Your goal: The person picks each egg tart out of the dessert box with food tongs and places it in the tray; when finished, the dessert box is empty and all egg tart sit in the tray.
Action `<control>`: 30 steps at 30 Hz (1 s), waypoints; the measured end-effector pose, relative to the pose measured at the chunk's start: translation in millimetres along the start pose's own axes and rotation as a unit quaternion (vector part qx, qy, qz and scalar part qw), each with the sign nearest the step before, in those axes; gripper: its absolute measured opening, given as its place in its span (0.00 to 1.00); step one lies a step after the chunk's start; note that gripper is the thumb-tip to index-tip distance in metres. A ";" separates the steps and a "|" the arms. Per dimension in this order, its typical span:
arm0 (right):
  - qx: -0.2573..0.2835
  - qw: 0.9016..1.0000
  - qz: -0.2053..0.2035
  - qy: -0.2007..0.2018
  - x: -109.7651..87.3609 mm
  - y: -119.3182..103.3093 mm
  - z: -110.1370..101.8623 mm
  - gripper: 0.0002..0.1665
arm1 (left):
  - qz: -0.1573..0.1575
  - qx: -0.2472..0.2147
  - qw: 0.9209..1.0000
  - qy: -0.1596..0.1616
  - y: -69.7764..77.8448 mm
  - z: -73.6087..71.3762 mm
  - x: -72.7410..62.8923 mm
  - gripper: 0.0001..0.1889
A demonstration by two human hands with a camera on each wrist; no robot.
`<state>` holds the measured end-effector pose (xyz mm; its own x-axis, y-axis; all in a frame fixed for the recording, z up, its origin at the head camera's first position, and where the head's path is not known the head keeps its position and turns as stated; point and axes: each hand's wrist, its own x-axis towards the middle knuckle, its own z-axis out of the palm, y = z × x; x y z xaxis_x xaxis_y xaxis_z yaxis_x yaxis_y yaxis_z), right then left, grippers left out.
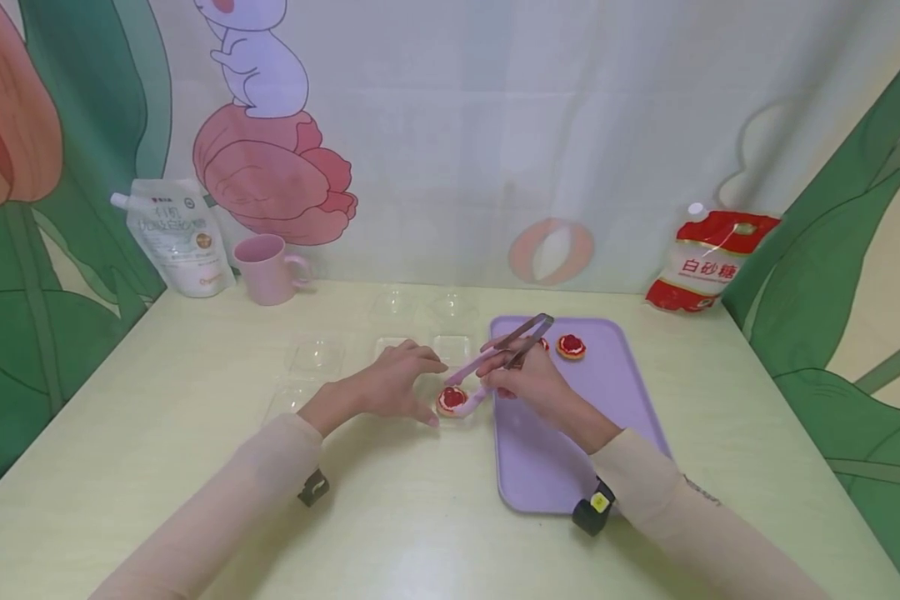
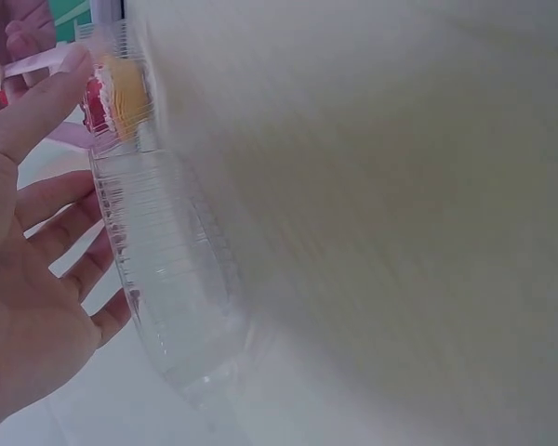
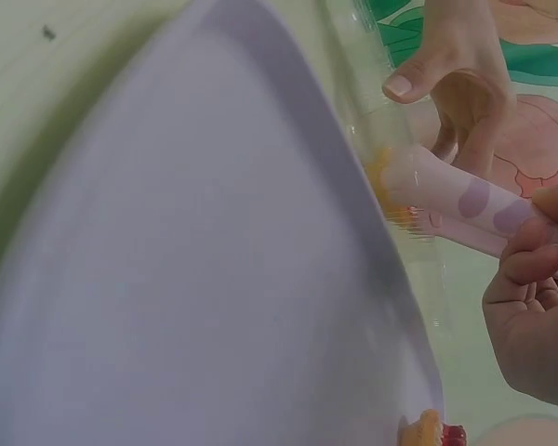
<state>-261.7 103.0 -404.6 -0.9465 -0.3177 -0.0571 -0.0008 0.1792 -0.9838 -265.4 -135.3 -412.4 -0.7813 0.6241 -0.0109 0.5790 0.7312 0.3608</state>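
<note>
My right hand [image 1: 536, 385] holds a pair of tongs [image 1: 474, 365] with pale pink cat-paw ends and metal arms. The paw tips stand around a small red-topped tart [image 1: 452, 402], which sits in a compartment of a clear plastic container [image 2: 167, 269]. My left hand [image 1: 393, 383] is spread beside the tart, thumb and fingers apart. In the left wrist view its thumb and fingertips lie at the container's rim, seemingly touching it. The tart [image 2: 127, 98] shows a ridged yellow crust there. In the right wrist view, the paw ends [image 3: 428, 181] reach over the container's edge.
A lilac tray [image 1: 570, 450] on the right bears another tart [image 1: 571, 347] and one partly hidden behind my right hand. More clear container parts [image 1: 317, 357] lie left and behind. At the back stand a pink mug [image 1: 261, 271], a white pouch [image 1: 180, 237] and a red-white sugar bag [image 1: 708, 262].
</note>
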 end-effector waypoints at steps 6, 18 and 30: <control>-0.010 1.000 0.012 0.003 2.0 6.3 2.1 0.26 | -0.003 -0.005 1.000 -0.004 2.5 -1.8 -1.5 0.40; -0.030 1.000 0.006 -0.001 0.7 4.9 3.0 0.24 | 0.002 0.000 1.000 -0.006 5.5 -5.5 -1.0 0.39; -0.082 0.997 0.005 0.005 -2.0 1.7 4.3 0.22 | -0.011 0.000 1.000 -0.014 3.6 -2.8 2.1 0.39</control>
<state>-258.4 99.9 -406.9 -0.9497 -0.3066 -0.0643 -0.0432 0.3315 -0.9425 -265.7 -132.2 -408.5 -0.7868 0.6156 -0.0439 0.5623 0.7444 0.3601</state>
